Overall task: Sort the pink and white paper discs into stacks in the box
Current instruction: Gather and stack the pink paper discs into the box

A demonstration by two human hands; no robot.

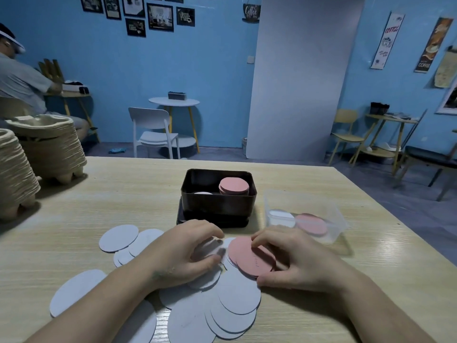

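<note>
The person is working at a wooden table (pixel 123 194) with both hands low over a spread of white discs (pixel 237 300). The left hand (pixel 183 256) is curling its fingers and thumb round a few of these white discs at the top of the pile; motion blur is hiding how many. The right hand (pixel 301 261) is pinching a small stack of pink discs (pixel 247 258), fingertips on the far edge and thumb on the near edge, and the stack is lying tilted on the white ones.

Just beyond the hands, a black box (pixel 217 204) is standing on a black lid (pixel 183 216). Inside it, a pink stack (pixel 234 185) is sitting on the right, reaching almost to the rim, and a lower white stack (pixel 203 193) is lying on the left, barely showing over the near wall.

To the right of the box, a clear tub (pixel 333 219) is holding one white and one pink pile side by side. Pulp trays (pixel 49 149) are standing stacked at the table's left end.
</note>
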